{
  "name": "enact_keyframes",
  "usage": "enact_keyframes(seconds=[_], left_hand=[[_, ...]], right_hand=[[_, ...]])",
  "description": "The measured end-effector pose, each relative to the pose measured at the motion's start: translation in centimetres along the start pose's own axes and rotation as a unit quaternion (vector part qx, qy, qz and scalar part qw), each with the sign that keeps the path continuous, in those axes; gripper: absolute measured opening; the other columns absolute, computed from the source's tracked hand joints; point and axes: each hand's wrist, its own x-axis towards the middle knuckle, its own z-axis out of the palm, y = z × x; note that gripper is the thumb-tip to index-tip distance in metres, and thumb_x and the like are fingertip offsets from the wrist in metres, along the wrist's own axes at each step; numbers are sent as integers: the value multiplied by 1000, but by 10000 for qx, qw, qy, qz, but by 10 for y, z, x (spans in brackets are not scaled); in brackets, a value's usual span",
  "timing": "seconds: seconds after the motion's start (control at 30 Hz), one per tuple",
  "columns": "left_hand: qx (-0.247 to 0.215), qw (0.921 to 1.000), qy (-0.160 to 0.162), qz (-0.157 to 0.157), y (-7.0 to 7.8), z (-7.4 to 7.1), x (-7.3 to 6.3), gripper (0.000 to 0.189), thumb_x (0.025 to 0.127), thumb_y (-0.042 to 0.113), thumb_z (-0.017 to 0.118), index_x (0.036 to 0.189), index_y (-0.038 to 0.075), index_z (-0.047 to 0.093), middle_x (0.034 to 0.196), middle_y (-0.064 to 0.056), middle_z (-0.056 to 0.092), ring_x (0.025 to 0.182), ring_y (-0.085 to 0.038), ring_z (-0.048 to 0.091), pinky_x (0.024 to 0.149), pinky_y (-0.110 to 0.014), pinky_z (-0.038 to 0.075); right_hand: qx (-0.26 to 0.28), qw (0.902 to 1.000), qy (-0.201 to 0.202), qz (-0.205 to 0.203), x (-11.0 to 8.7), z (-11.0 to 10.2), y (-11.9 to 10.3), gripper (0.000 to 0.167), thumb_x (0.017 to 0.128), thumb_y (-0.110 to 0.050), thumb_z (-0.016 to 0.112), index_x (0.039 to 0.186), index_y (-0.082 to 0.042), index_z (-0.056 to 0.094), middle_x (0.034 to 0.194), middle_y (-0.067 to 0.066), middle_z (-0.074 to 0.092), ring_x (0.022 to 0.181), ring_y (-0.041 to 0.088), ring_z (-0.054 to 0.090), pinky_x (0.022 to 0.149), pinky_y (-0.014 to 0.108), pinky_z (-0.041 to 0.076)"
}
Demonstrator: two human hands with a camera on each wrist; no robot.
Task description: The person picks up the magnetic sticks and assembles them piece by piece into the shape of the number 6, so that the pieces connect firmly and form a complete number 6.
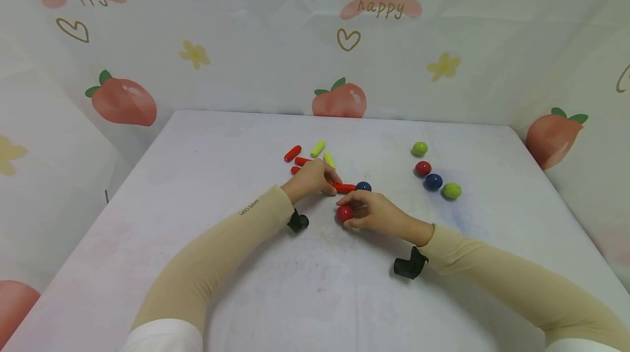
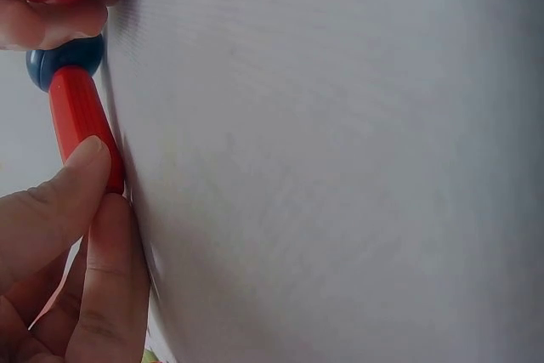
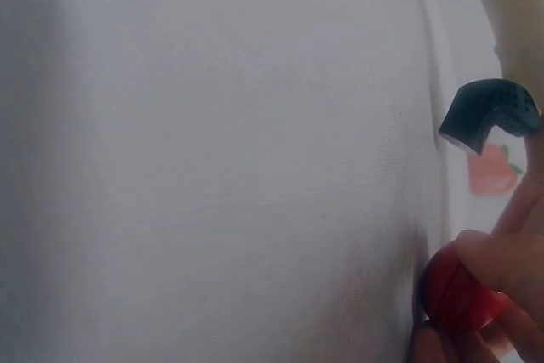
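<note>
My left hand (image 1: pixel 314 178) pinches the near end of a red rod (image 2: pixel 73 110) between thumb and fingers, low over the tabletop. At the rod's other end a dark blue ball (image 1: pixel 363 186) touches it. My right hand (image 1: pixel 381 213) holds a red ball (image 1: pixel 345 213) between thumb and fingertips, just in front of the blue ball. In the right wrist view a seam line crosses this red ball (image 3: pixel 459 288). More red rods, one of them a red rod (image 1: pixel 292 153), lie just beyond my left hand, which partly covers some.
Two yellow rods, one a yellow rod (image 1: pixel 318 148), lie behind the left hand. On the right stand a green ball (image 1: pixel 420 148), a red ball (image 1: pixel 423 168), a blue ball (image 1: pixel 433 181) and another green ball (image 1: pixel 451 190). A printed cloth (image 1: pixel 275 57) hangs behind the white table (image 1: pixel 295 297).
</note>
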Motion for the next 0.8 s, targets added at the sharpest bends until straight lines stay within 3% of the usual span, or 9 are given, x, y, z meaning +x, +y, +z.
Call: enact_keyframes(seconds=[0.8], left_hand=[[12, 9997, 28, 237, -2, 1, 0, 21, 81, 9, 78, 101, 13, 77, 86, -1, 71, 83, -15, 58, 69, -21, 45]], right_hand=[[169, 9994, -121, -280, 0, 0, 3, 45, 81, -7, 77, 122, -3, 60, 121, 13, 65, 110, 26, 64, 89, 33, 54]])
